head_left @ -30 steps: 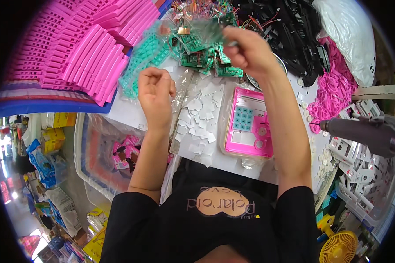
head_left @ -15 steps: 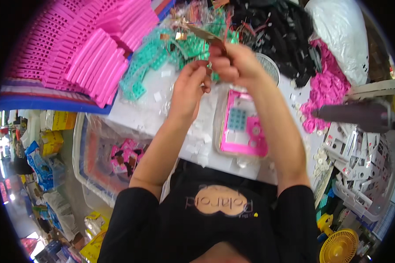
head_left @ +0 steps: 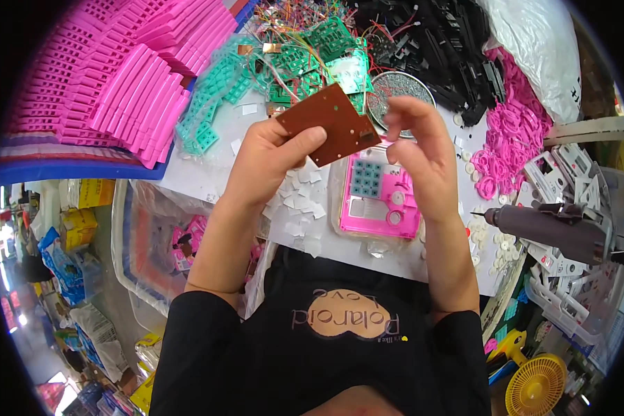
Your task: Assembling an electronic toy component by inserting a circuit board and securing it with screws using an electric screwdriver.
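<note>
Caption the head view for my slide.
Left hand holds a brown circuit board; the open right hand hovers beside it, with a pink casing nearby.

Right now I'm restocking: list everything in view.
Circuit board: 1, brown, centre
Casing: 1, pink, centre
Keypad: 1, bluish, in casing
Squares: many, white, centre
Wired boards: many, green, top
Keypads: several, teal, left
Panels: many, pink, left
Bits: many, silvery, top
Mouldings: many, black, top
Rings: many, pink, right
Bag: 1, white, right
Driver: 1, grey, right
Discs: many, white, right
Faceplates: many, white, right
Fan: 1, yellow, right
Bins: 2+, clear, both sides
Table: 1, white, centre
Clutter: uncounted, mixed, left
Shirt: 1, black, bottom
Left hand: 1, holding brown board
Right hand: 1, centre
</note>
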A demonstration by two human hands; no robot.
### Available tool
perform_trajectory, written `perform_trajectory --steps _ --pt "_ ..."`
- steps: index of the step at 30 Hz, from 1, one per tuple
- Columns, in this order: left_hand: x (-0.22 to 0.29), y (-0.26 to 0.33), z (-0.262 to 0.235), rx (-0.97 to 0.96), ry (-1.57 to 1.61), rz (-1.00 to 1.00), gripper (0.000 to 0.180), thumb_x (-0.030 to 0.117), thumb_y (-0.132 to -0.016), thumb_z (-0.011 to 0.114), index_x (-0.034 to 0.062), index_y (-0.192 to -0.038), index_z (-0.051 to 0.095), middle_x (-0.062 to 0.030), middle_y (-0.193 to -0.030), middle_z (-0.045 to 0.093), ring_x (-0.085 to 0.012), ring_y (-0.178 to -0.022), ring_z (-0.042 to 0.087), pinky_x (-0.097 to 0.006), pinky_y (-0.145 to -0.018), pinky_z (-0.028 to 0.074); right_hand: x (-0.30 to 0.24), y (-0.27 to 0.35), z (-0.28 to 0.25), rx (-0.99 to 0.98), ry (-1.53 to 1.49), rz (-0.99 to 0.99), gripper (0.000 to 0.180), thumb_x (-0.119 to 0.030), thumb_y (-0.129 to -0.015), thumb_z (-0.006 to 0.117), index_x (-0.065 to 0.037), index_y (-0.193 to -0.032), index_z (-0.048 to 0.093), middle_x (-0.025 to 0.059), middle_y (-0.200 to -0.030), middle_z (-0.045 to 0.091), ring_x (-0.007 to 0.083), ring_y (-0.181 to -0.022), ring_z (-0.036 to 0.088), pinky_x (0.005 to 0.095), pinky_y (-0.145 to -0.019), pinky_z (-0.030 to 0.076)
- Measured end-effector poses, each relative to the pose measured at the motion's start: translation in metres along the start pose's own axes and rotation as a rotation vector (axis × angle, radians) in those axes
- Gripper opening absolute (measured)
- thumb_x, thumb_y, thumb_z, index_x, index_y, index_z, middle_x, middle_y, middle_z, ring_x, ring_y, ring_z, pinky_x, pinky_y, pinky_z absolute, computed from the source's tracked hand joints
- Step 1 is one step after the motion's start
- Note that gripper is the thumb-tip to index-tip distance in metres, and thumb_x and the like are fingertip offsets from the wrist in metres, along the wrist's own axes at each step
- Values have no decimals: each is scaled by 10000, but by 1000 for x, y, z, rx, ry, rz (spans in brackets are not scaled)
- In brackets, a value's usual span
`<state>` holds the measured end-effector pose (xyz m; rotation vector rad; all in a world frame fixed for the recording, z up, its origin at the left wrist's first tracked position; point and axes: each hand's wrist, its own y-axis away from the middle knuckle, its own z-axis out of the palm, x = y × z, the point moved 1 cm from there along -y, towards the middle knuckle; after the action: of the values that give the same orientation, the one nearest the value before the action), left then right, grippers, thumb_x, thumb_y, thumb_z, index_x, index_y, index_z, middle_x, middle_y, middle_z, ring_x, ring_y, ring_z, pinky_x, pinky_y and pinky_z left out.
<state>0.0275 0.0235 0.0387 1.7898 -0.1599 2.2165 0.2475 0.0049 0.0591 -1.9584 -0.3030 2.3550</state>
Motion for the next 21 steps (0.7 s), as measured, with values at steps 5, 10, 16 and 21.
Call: perform_trajectory --steps 5,10,16,21 --pt "32 23 1 -70 -563 8 295 215 -948 712 -58 -1058 735 8 -799 686 -80 -667 541 -281 -626 431 9 10 10 -128 -61 154 190 -128 -902 734 -27 -1036 644 -66 -826 557 20 -701 494 204 -593 406" --pt "23 38 3 122 -483 488 176 80 -945 666 -56 -1054 687 -65 -924 685 -160 -850 651 -303 -811 522 -5 13 21 -298 467 -53 309 -265 -869 775 3 -783 645 110 -679 545 176 -555 503 329 -526 380" --pt "10 40 -11 -59 504 -32 249 262 -1063 516 41 -1166 563 -105 -936 660 -197 -722 625 -351 -615 507 -24 13 -2 -501 397 117 232 -214 -876 767 1 -838 688 68 -681 584 128 -543 501 309 -508 377" --pt "-1 37 -5 42 561 -76 245 277 -1065 509 55 -1153 561 -93 -900 656 -190 -612 589 -283 -445 429 -5 12 8 -170 88 80 158 -132 -915 734 24 -923 707 0 -768 641 40 -642 528 232 -559 407"
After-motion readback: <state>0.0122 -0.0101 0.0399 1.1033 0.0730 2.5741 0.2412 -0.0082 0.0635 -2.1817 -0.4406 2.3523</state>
